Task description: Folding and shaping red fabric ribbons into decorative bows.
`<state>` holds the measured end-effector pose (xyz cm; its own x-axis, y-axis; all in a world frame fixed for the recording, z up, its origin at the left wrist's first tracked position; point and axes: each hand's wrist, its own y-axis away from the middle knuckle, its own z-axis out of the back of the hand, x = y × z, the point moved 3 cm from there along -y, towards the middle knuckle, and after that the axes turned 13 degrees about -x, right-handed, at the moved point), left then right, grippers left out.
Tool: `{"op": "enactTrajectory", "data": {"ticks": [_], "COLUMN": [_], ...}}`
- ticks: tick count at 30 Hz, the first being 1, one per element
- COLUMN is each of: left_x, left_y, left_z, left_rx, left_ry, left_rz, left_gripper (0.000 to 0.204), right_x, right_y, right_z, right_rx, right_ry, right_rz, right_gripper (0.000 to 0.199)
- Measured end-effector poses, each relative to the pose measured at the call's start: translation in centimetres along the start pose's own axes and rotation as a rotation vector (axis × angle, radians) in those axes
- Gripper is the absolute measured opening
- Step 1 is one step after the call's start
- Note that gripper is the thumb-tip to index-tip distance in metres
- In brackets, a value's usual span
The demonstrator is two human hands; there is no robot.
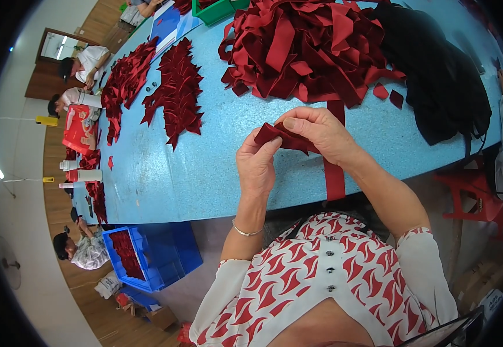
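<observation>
Over the near part of the blue table, a folded piece of dark red ribbon is held between my two hands. My left hand pinches its left end between thumb and fingers. My right hand grips the right end, thumb on top; the fingers partly hide the folds there. Beneath my right wrist a long red ribbon strip lies down to the table's near edge. Beyond my hands rises a large heap of loose red ribbon pieces.
Left of the heap lie pointed, folded red pieces. A black cloth bag rests at the right. Blue crates stand below the table's left side, and a red stool at the right. Several people sit along the far left side.
</observation>
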<state>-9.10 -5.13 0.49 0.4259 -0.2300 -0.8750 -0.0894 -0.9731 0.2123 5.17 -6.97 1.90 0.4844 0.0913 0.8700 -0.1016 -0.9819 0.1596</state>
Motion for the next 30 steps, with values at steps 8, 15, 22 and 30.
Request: {"op": "enactTrajectory", "data": {"ticks": [8, 15, 22, 30], "left_x": [0.17, -0.12, -0.21, -0.26], "left_y": [-0.14, -0.11, -0.35, -0.54], "left_z": [0.00, -0.06, -0.09, -0.02], "left_rx": [0.057, 0.030, 0.046, 0.043], "left_ry": [-0.047, -0.030, -0.188, -0.239], "left_rz": [-0.036, -0.077, -0.241, -0.355], "left_gripper": [0.024, 0.021, 0.018, 0.014], "right_x": [0.36, 0.16, -0.29, 0.15], "right_y": [-0.26, -0.41, -0.15, 0.32], "right_z": [0.10, -0.09, -0.42, -0.73], "right_rx": [-0.042, -0.068, -0.096, -0.063], "right_ry": [0.194, 0.228, 0.180, 0.134], "right_rz": [0.078, 0.219, 0.207, 0.247], "right_gripper": [0.016, 0.015, 0.015, 0.012]}}
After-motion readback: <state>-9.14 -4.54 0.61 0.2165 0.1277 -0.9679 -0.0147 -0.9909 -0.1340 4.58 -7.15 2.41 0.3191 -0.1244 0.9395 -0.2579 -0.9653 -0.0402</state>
